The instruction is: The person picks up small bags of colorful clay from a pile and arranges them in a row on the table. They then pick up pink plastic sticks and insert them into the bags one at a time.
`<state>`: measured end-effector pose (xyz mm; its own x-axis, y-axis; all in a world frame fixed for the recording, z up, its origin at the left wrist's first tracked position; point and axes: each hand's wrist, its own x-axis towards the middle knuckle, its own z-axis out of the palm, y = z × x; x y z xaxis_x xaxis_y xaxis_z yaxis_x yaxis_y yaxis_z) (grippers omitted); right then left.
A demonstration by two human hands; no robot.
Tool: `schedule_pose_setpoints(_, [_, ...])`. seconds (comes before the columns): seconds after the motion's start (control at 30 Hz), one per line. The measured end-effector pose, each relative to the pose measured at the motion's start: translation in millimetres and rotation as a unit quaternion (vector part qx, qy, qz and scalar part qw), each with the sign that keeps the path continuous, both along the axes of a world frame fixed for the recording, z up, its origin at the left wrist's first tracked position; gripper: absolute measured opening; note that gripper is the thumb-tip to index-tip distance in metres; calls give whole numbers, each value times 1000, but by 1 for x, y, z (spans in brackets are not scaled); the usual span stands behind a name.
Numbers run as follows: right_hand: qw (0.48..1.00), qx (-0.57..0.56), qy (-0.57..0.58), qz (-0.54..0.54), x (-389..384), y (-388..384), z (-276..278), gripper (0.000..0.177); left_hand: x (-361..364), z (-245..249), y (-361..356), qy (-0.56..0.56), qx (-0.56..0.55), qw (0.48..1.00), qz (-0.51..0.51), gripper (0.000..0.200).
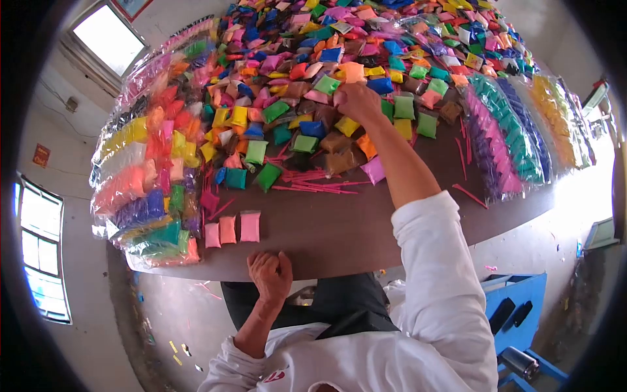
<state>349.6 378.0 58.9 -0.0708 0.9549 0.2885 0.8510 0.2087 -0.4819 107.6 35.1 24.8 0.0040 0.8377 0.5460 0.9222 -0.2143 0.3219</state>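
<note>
My right hand point(359, 103) reaches far into a heap of small, soft, coloured packets. Its fingers are bent downward and closed among them, with the tips hidden. Just beyond the knuckles lies a light orange packet point(352, 72), and a pale green packet point(326, 84) is to the left. My left hand point(271, 276) rests at the table's near edge, fingers curled in, nothing visible in it. Ahead of it on the brown table point(313, 228) three packets stand in a row: a small pink packet point(212, 235), a coral packet point(227, 230) and a larger pink packet point(250, 226).
Clear bags of sorted packets point(147, 176) are stacked along the left side. More filled bags point(503, 137) lie at the right. Thin pink sticks point(317, 183) are scattered before the heap. A blue stool point(516, 307) stands on the floor at right.
</note>
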Motion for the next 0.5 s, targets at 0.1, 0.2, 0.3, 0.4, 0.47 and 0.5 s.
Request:
schedule_pose_setpoints(0.1, [982,54,174,48,18,-10,7,36,0,-2,0,8,6,1000,3,33])
schedule_pose_setpoints(0.2, [916,80,382,96,39,-11,-7,28,0,-4,-2,8,-18,999,26,32])
schedule_pose_setpoints(0.3, [639,-146,739,153,45,-67,12,16,7,2,-1,8,-36,999,39,32])
schedule_pose_setpoints(0.4, [613,-252,717,215,43,-103,-6,18,20,11,3,-37,-69,996,38,33])
schedule_pose_setpoints(0.47, [607,-291,711,206,32,-134,2,20,32,16,9,-71,-142,987,-4,35])
schedule_pose_setpoints(0.5, [602,-312,708,201,25,-146,3,20,40,19,12,-88,-180,979,-23,35])
